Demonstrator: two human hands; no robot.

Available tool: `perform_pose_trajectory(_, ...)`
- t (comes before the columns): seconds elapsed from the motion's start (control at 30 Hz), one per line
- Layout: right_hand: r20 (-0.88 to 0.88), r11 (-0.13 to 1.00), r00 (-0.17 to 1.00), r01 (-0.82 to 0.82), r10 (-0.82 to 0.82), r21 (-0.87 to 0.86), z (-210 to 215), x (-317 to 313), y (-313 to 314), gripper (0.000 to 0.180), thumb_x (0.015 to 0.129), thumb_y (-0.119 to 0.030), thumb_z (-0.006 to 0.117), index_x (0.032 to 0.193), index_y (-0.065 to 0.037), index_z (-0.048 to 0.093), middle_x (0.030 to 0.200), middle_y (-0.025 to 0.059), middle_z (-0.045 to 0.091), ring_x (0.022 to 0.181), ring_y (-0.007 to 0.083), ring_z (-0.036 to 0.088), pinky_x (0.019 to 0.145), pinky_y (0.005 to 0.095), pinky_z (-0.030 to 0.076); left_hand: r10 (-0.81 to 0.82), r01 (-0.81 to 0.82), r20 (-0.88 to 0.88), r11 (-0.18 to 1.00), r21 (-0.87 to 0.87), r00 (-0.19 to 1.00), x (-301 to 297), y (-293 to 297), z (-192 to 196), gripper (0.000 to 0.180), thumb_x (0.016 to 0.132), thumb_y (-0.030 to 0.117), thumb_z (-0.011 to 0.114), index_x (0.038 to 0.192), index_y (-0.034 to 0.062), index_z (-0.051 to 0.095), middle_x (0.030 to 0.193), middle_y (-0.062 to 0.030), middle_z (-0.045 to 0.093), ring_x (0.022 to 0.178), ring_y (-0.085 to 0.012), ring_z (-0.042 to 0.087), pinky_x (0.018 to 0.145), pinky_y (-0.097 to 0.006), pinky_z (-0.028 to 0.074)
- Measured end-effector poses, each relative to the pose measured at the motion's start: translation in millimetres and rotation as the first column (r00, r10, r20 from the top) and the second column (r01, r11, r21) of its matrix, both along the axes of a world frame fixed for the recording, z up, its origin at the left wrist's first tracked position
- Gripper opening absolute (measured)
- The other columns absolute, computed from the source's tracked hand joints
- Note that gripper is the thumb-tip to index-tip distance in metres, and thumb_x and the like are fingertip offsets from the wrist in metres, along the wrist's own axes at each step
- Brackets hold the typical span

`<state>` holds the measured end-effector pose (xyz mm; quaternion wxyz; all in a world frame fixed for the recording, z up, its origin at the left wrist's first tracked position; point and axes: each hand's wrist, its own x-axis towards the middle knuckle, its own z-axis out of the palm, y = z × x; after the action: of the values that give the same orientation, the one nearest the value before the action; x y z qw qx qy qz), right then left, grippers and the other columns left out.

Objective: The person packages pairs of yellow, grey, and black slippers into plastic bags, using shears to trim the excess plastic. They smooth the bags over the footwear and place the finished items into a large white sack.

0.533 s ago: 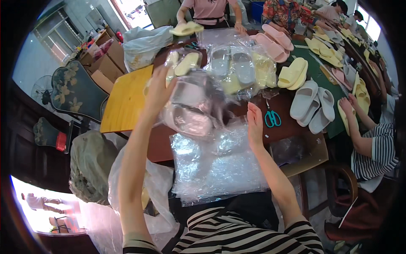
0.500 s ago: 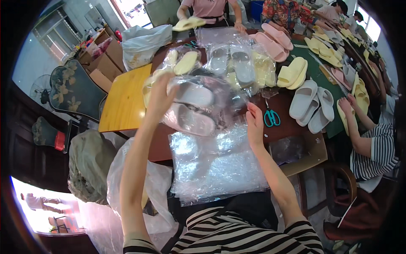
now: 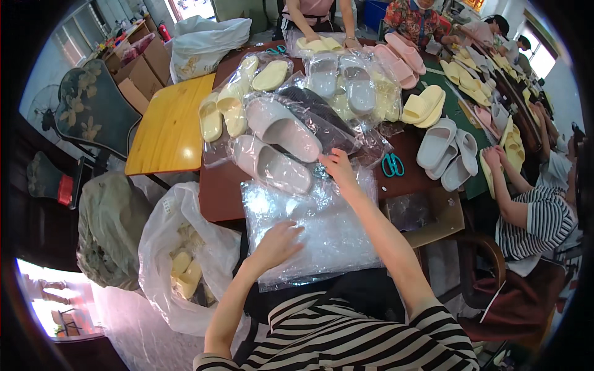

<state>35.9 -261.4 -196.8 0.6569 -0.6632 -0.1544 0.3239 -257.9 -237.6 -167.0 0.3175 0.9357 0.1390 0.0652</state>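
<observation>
My left hand (image 3: 278, 245) lies flat over a stack of clear plastic bags (image 3: 315, 229), fingers stretched and slightly blurred, holding nothing. My right hand (image 3: 340, 168) is at the near right edge of a bagged pair of grey slippers, its fingers apart and touching the plastic beside a toe. The upper grey slipper (image 3: 303, 137) and the lower grey slipper (image 3: 289, 176) lie side by side, toes to the right, just beyond the stack. Bagged yellow slippers (image 3: 232, 106) rest behind them on the left, and other bagged grey slippers (image 3: 360, 93) lie further back.
Teal scissors (image 3: 392, 165) and loose grey slippers (image 3: 440, 148) lie on the right. An open cardboard box (image 3: 450, 216) stands near the right table edge. A white sack with yellow slippers (image 3: 185, 272) is on the floor at left. Co-workers sit across and along the right.
The bagged grey slippers have come down onto the table. My left hand has let go of them and moved down over the bag stack. The co-worker opposite has lowered yellow slippers.
</observation>
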Motion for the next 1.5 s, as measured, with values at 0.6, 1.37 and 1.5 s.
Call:
perform_pose_trajectory(0.6,0.151,0.941,0.952,-0.292,0.268,0.170,166,-40,-36,0.044,0.096,-0.021,0.055,0.138,-0.013,0.042,0.122,0.0093,0.053,0.099,0.0173,0.062,0.066,0.0328,0.062,0.793,0.055,-0.110,-0.178,-0.982,0.599,-46,6,-32,0.066,0.102,0.046,0.047,0.154,0.0111,0.025,0.154,-0.0154,0.033,0.136,-0.0329,0.040,0.109,-0.048,0.040)
perform_pose_trajectory(1.37,-0.040,0.817,0.823,-0.568,0.567,-0.099,-16,38,-153,0.050,0.097,-0.017,0.061,0.142,-0.004,0.041,0.126,0.0129,0.058,0.115,0.0251,0.061,0.092,0.0333,0.051,0.604,-0.451,-0.315,0.083,-0.888,0.732,-40,18,-40,0.066,0.090,0.003,0.059,0.150,0.0107,0.033,0.082,-0.0044,0.060,0.065,-0.0111,0.058,0.058,-0.027,0.049)
perform_pose_trajectory(1.5,-0.017,0.889,0.915,-0.395,0.403,-0.230,-16,36,-119,0.055,0.094,-0.028,0.066,0.136,-0.002,0.043,0.108,0.0099,0.064,0.102,0.0177,0.063,0.083,0.0305,0.051,0.586,-0.486,-0.346,0.096,-0.868,0.733,-30,19,-24,0.064,0.089,0.003,0.059,0.148,0.0097,0.035,0.080,-0.0037,0.060,0.064,-0.0110,0.057,0.058,-0.027,0.050)
